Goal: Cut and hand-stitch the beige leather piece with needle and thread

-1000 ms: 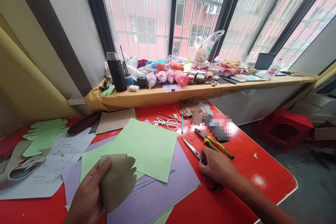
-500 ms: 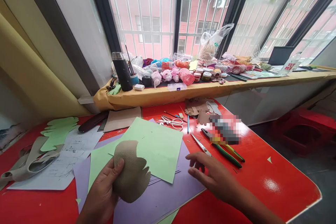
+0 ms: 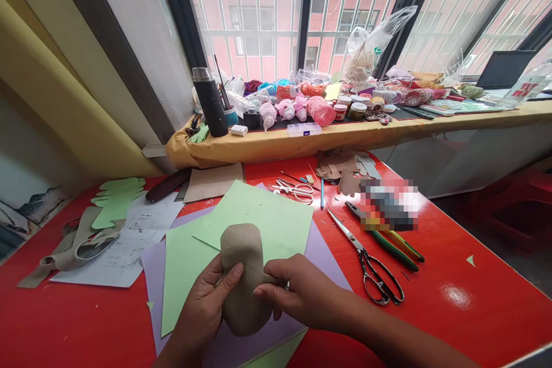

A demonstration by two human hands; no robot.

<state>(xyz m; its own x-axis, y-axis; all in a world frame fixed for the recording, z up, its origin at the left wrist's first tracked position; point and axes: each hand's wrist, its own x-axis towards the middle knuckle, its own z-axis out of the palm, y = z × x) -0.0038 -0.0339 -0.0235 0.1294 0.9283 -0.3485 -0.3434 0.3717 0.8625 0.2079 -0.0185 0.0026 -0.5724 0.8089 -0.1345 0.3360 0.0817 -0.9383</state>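
Note:
A cut piece of brown-grey leather [image 3: 244, 276] with a grained surface and rounded ends is held up in front of me. My left hand [image 3: 207, 293] grips its left edge, thumb on the front. On the opposite edge my right hand [image 3: 297, 293] pinches the leather between thumb and fingers, hiding that side's outline. Beneath both hands lie light green sheets [image 3: 276, 218] on top of purple sheets [image 3: 332, 270]. Large scissors [image 3: 360, 253] rest on the red table to the right of the sheets, beside pliers [image 3: 388, 241] with green and yellow handles.
Small white-handled scissors [image 3: 297, 190] and a blue pencil [image 3: 322, 192] lie farther back. Leather scraps [image 3: 340, 169] sit at the table's back edge. Leather offcuts [image 3: 64, 253], green cut-outs [image 3: 116, 195] and a marked paper [image 3: 133, 241] are at left. Yarn, jars and a black flask [image 3: 210, 106] crowd the sill.
My right hand has moved left from beside the scissors and taken hold of the leather's right edge. The leather has turned more upright, and the large scissors' handles are now uncovered. The view has shifted.

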